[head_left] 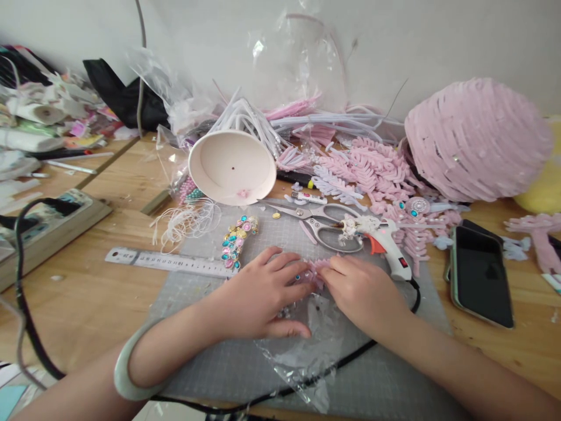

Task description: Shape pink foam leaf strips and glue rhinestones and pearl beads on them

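A small pink chenille-stem piece (314,267) with a blue gem beside it lies between my hands on the grey cutting mat (184,327). My right hand (366,292) is closed, its thumb and fingers pinching the right side of that piece. Spread flat from the left, my left hand (267,292) reaches it with the fingertips and partly covers it. Under the left palm a few clear beads show, mostly hidden. A clear plastic bag (302,356) lies below both hands. Left of them rests a curved jewelled ornament (237,241) with pink, blue and gold stones.
Beyond my hands lie scissors (319,223) and a white glue gun (388,242), its cord looping across the mat. A steel ruler (166,261), a tilted cream bowl (232,169), pink leaf pieces (372,166), a pink wrapped ball (477,140), a phone (482,275) and a power strip (61,228) surround them.
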Available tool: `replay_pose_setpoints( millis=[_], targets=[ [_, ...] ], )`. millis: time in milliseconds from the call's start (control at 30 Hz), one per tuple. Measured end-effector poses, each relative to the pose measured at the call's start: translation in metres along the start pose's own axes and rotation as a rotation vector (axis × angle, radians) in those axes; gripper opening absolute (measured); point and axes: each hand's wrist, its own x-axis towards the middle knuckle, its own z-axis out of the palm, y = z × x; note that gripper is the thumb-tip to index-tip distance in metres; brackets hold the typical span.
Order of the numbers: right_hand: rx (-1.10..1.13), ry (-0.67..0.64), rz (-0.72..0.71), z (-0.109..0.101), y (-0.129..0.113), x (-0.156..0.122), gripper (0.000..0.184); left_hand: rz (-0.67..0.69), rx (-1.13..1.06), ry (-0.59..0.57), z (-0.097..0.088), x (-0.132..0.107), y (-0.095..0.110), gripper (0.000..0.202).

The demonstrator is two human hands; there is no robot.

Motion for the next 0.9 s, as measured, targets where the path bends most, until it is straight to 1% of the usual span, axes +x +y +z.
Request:
replay_pose_setpoints(
  millis=[133, 333, 433, 567, 733, 900],
  targets=[
    [0.013, 0.034, -0.008, -0.0014, 0.0011, -0.0017, 0.021, 0.001, -0.004, 0.012, 0.0, -0.0004, -0.0004, 0.062],
    [0.085, 0.1, 0.067, 0.0009, 0.0055, -0.0052, 0.024, 0.001, -0.013, 0.003, -0.0016, -0.0009, 0.0003, 0.063],
    [0.115, 0.076, 0.082, 0.0021, 0.0039, -0.0042, 0.024, -0.003, -0.012, 0.005, -0.0016, -0.0008, 0.0002, 0.062],
    [0.114, 0.029, 0.066, 0.0031, 0.0016, -0.0018, 0.024, -0.007, -0.02, -0.001, -0.0014, -0.0001, 0.0001, 0.061],
    [0.103, 0.009, 0.064, 0.0049, 0.001, -0.0014, 0.019, -0.009, -0.025, -0.008, -0.0015, -0.0001, 0.0005, 0.06],
    [0.127, -0.044, 0.084, 0.0048, 0.0007, -0.0008, 0.016, -0.012, -0.034, -0.006, -0.0015, -0.0004, 0.0003, 0.059]
  ],
)
